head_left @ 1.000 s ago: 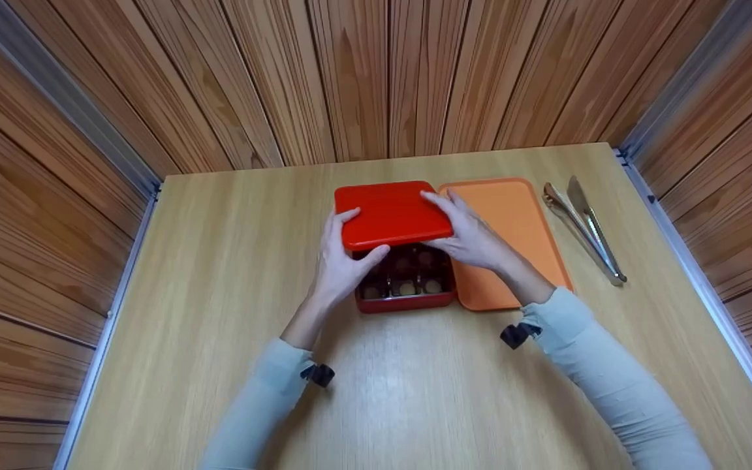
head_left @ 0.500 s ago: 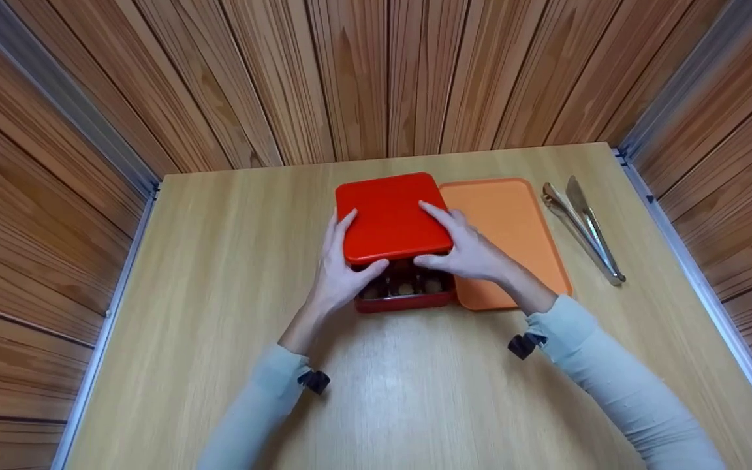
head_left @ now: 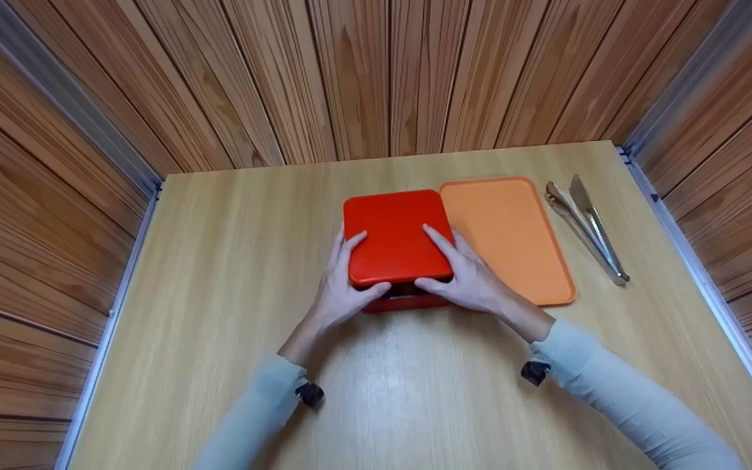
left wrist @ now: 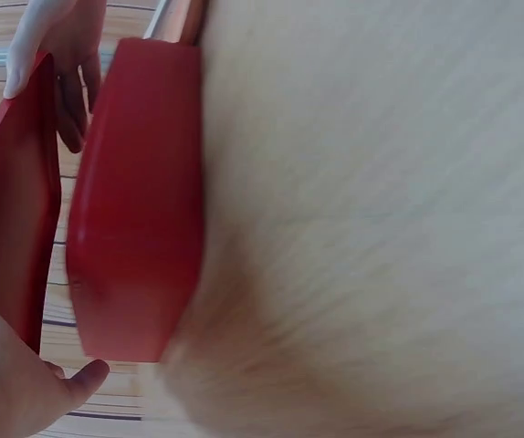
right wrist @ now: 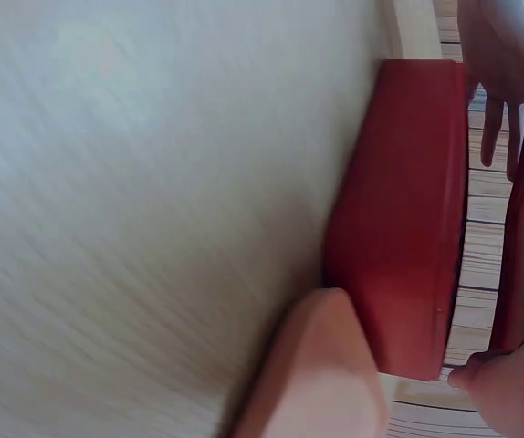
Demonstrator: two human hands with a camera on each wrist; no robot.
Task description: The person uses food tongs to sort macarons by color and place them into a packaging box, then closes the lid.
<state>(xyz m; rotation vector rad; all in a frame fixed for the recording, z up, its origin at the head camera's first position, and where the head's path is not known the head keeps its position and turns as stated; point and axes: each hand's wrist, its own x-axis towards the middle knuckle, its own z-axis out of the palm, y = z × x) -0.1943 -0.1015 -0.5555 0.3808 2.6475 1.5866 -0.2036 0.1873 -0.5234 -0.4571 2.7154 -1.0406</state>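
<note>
Both hands hold a bright red lid (head_left: 395,235) over a dark red box (head_left: 405,303) on the table. My left hand (head_left: 342,287) grips the lid's left edge, fingers on top and thumb at the front. At the right edge my right hand (head_left: 470,277) grips it in a similar way. Both wrist views show a gap between the lid (left wrist: 25,210) and the box (left wrist: 134,201), so the two are apart. The lid hides nearly all of the box's inside in the head view.
An orange tray (head_left: 506,241) lies flat against the box's right side. Farther right are metal tongs (head_left: 585,228), spread apart. Wooden panels (head_left: 356,78) stand behind the table (head_left: 239,261), and metal rails run along its sides.
The lid has come down and toward me over the box, covering the compartments with round pieces seen earlier. My right thumb has moved to the lid's front edge.
</note>
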